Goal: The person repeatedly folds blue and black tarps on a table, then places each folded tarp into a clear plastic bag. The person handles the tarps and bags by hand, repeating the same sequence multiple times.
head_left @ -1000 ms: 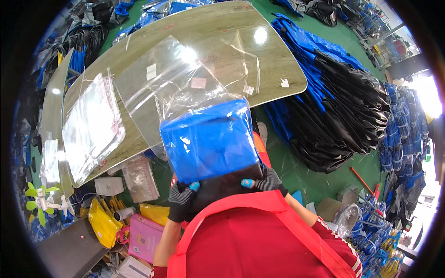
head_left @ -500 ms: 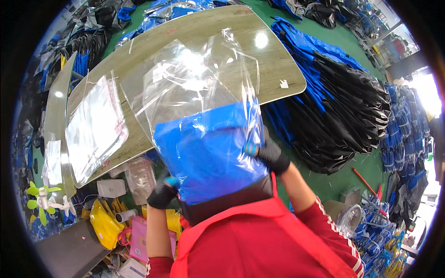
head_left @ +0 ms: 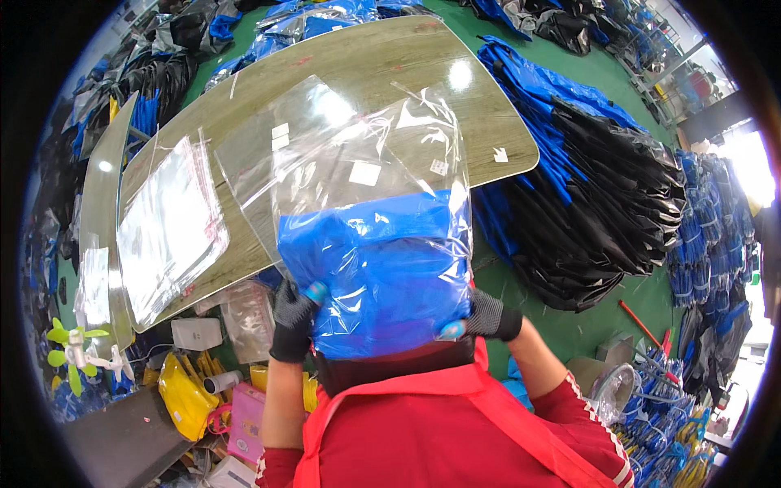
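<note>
In front of my body I hold a clear plastic bag (head_left: 415, 163) with a folded blue sheet-like item (head_left: 382, 285) inside it. The bag's upper part is unfilled and lies over the near edge of the table. My left hand (head_left: 294, 321), in a dark glove with blue fingertips, grips the left side of the package. My right hand (head_left: 486, 319), gloved the same way, pinches its lower right side. Both thumbs lie on the front, and the other fingers are partly hidden behind. A black strip (head_left: 390, 370) shows below the blue, against my red apron (head_left: 423, 423).
A wood-patterned table (head_left: 390, 57) carries a stack of clear bags (head_left: 175, 228) at left and small white labels. A large pile of black and blue folded material (head_left: 578, 220) lies on the right. Yellow bags (head_left: 175, 390) and a white box (head_left: 195, 333) sit at lower left.
My right hand has slid down the package's right edge, and my left hand has moved slightly up. The package now hangs straighter, with its clear upper part lying flatter.
</note>
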Tool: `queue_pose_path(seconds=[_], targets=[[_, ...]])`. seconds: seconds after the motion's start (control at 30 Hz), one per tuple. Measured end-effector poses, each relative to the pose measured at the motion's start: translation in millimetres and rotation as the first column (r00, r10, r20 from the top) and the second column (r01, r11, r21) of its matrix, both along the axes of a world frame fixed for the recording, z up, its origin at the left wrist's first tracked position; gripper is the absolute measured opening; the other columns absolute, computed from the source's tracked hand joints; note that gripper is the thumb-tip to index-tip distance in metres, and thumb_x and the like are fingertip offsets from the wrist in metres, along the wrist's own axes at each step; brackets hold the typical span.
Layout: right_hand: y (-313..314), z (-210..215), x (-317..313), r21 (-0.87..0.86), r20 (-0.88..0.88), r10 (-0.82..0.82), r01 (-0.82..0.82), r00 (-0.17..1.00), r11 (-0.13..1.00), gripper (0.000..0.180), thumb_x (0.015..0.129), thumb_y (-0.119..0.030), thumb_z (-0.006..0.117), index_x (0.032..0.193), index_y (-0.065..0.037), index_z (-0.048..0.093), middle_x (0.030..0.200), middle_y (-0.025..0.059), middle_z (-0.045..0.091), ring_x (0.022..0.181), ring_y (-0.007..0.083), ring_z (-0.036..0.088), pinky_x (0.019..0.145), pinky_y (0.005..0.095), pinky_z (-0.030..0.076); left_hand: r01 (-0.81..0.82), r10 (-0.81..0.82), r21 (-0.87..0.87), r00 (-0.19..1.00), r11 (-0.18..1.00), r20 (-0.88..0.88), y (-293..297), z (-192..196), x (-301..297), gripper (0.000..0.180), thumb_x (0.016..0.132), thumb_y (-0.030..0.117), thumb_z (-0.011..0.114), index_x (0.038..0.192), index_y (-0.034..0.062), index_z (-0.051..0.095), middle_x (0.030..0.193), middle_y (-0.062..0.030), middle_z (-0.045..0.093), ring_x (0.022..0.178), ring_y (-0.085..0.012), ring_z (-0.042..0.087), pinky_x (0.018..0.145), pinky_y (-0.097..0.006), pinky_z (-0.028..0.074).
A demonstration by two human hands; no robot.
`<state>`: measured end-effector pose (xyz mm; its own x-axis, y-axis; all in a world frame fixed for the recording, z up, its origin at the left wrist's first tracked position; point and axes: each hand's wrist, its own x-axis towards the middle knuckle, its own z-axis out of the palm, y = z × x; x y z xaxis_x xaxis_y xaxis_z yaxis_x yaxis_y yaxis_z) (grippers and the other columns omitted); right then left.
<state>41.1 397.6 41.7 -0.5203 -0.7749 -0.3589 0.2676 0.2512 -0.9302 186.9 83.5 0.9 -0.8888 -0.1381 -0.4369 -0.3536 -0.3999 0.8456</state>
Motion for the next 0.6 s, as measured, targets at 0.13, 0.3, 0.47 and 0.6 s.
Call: queue_pose_path(seconds=[0.13,0.3,0.47,0.6], targets=[[-17.5,4.3,-10.9,-0.209,0.283,-0.353,0.417,0.892,0.885,0.067,0.081,-0.031,0.078,0.133,-0.002,0.048,0.114,0.0094,0.063,0.099,0.0159,0.062,0.083,0.0315,0.054,0.184,-0.185,-0.143,0.983,0.973,0.002,-1.4,10.4,-10.8,0.072,0.079,0.026,0.079,0.138,0.0036,0.045,0.136,-0.0108,0.051,0.122,-0.0209,0.051,0.103,-0.038,0.041],[-24.6,-2.8,-11.7,-0.21,-0.152,-0.263,0.229,0.953,0.95,0.078,0.08,-0.036,0.078,0.139,-0.001,0.041,0.125,0.0132,0.058,0.108,0.0214,0.06,0.093,0.0353,0.05,-0.114,0.103,0.264,0.993,0.958,0.056,1.7,26.2,-21.6,0.078,0.079,0.025,0.079,0.142,0.0034,0.038,0.135,-0.0106,0.051,0.122,-0.0226,0.05,0.103,-0.038,0.041],[-20.8,-1.8,-8.6,-0.287,0.168,-0.497,0.525,0.851,0.801,0.074,0.086,-0.04,0.071,0.139,0.0,0.039,0.115,0.0129,0.061,0.104,0.0178,0.061,0.084,0.0324,0.054,0.066,-0.065,-0.143,0.998,0.988,0.007,12.0,11.6,-15.9,0.082,0.075,0.029,0.081,0.142,0.0031,0.04,0.132,-0.0091,0.053,0.118,-0.0212,0.052,0.1,-0.036,0.043],[-20.4,-0.3,-13.0,-0.162,-0.102,-0.368,0.349,0.924,0.923,0.057,0.089,-0.045,0.066,0.122,0.001,0.058,0.109,0.0111,0.065,0.097,0.021,0.062,0.09,0.0358,0.049,-0.107,0.113,0.079,0.991,0.991,-0.071,0.3,-4.5,-15.0,0.067,0.09,0.036,0.065,0.143,0.0043,0.037,0.133,-0.0113,0.053,0.118,-0.0247,0.053,0.101,-0.039,0.044]])
